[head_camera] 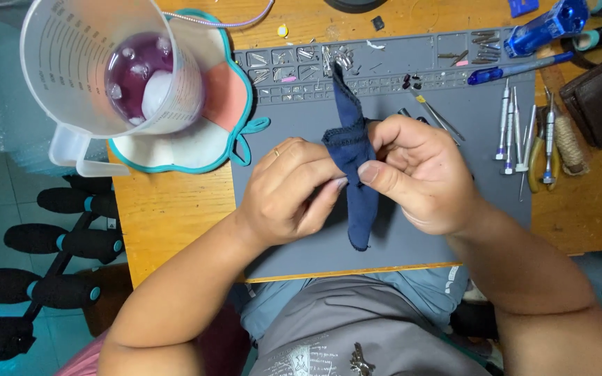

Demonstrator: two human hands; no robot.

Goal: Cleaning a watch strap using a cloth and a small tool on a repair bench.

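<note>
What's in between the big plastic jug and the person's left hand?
In the head view, a teal-edged pad under the jug and a bare strip of grey mat lie before the left hand.

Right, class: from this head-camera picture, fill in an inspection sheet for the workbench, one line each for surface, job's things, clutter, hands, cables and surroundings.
Surface: grey work mat on a wooden table; small screws and bits in the mat's top trays.
Job's things: dark blue cloth, pinched between both hands above the mat, its lower end hanging loose.
Clutter: row of small screwdrivers, blue tool, blue pen, twine spool, clear jug of purple liquid with ice on a teal-edged pad.
Hands: left hand and right hand both grip the cloth.
Cables: thin cord behind the jug.
Surroundings: black foam-padded rack on the tiled floor at left.
</note>
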